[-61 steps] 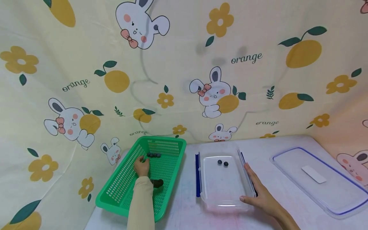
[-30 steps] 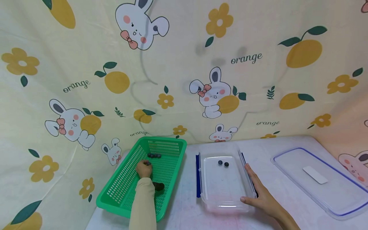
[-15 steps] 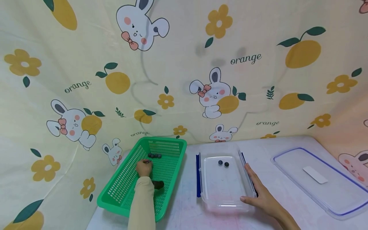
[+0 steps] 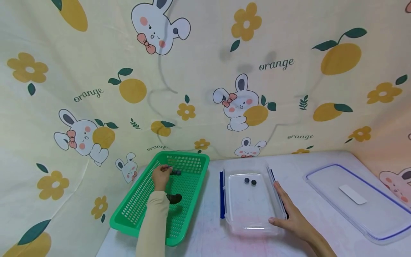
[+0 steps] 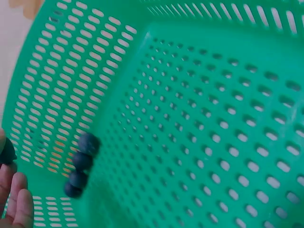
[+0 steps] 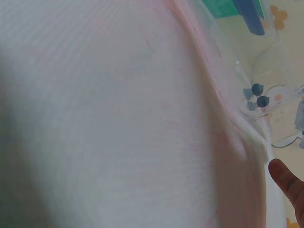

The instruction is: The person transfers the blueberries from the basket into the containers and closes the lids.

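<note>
My left hand reaches into the green slotted basket, near its far end. In the left wrist view its fingertips show at the lower left and pinch a dark blueberry. A short row of several blueberries lies just beside them on the basket floor. My right hand rests with straight fingers along the right wall of the clear plastic container, thumb at its front corner. Two blueberries lie at the far end of the container.
A darker lump lies mid-basket beside my left sleeve. The container's clear lid with blue trim lies flat at the right. A blue clip runs along the container's left side. A printed cloth backdrop rises right behind the table.
My left hand has moved away from me, toward the basket's far end and up to the row of blueberries. The right hand and the container have stayed put.
</note>
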`<state>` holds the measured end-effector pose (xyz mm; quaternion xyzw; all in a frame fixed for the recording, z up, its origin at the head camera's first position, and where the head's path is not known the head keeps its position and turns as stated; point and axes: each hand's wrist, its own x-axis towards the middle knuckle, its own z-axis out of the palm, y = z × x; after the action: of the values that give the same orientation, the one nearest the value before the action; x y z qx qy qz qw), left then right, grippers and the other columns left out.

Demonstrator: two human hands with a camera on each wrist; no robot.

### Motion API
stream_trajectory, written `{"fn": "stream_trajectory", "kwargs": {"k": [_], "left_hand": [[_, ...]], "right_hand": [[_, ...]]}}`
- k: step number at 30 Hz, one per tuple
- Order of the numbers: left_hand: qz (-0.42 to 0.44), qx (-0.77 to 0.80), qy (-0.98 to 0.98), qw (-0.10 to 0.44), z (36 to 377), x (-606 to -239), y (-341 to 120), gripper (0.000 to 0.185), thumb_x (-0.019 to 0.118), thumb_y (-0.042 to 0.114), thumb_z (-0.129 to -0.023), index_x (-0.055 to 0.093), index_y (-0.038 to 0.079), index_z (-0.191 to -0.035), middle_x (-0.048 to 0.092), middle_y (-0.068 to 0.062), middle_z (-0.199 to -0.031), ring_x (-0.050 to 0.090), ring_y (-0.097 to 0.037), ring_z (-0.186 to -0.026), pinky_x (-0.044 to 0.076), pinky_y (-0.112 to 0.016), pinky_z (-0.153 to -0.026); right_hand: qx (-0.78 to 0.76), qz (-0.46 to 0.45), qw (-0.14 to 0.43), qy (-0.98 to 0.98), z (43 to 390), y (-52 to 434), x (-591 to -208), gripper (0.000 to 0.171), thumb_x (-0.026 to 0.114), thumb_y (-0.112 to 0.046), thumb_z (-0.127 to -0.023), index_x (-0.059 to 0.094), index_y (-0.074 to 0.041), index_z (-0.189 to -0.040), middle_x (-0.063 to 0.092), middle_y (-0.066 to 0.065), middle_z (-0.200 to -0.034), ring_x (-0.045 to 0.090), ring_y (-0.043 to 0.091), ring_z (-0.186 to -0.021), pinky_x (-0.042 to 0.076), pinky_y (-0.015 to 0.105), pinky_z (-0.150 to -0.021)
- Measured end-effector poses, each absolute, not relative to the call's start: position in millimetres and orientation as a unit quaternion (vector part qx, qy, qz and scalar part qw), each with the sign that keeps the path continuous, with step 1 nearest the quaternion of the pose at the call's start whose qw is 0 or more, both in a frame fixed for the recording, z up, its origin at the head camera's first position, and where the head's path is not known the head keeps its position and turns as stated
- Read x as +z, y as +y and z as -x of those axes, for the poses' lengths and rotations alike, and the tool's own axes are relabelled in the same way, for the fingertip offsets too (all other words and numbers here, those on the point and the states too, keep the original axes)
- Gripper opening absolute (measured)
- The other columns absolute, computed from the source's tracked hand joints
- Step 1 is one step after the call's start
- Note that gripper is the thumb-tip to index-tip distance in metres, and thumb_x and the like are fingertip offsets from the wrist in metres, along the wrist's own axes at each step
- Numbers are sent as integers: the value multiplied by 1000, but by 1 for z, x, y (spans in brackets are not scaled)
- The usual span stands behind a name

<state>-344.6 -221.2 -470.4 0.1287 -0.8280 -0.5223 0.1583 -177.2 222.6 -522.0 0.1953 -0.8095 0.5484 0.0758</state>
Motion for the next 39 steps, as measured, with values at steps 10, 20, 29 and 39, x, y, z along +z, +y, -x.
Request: {"fn": "stream_trajectory", "kwargs": {"k": [10,20,29,39], "left_hand": [[-92,-506,-844,152,338,-447,-218,28,67,17,-93,65,-2,-115,61,-18,-107,56,-33,-101,47,-46,-81],[-34,-510,-847,146,333,-420,-207,28,68,25,-93,69,5,-112,65,-12,-106,59,-28,-99,48,-45,-81],[21,-513,-848,127,320,-397,-182,32,67,31,-93,69,6,-112,66,-11,-106,60,-28,-99,49,-45,-83],[97,-562,-816,98,312,-386,-147,25,71,21,-91,69,4,-109,69,-7,-98,63,-24,-94,50,-41,-84]], "right_hand": [[552,-203,79,-805,177,221,-523,105,76,-10,-77,8,-17,-157,-1,11,-161,2,-4,-138,9,75,-96],[551,-200,82,-806,176,222,-522,105,76,-9,-77,9,-16,-157,0,14,-161,3,-4,-137,9,75,-96],[550,-207,92,-804,176,220,-523,106,77,-9,-75,10,-14,-157,2,13,-161,5,-2,-138,10,73,-97],[546,-204,96,-807,176,220,-521,106,77,-9,-74,11,-15,-157,3,14,-160,6,0,-138,12,74,-96]]}}
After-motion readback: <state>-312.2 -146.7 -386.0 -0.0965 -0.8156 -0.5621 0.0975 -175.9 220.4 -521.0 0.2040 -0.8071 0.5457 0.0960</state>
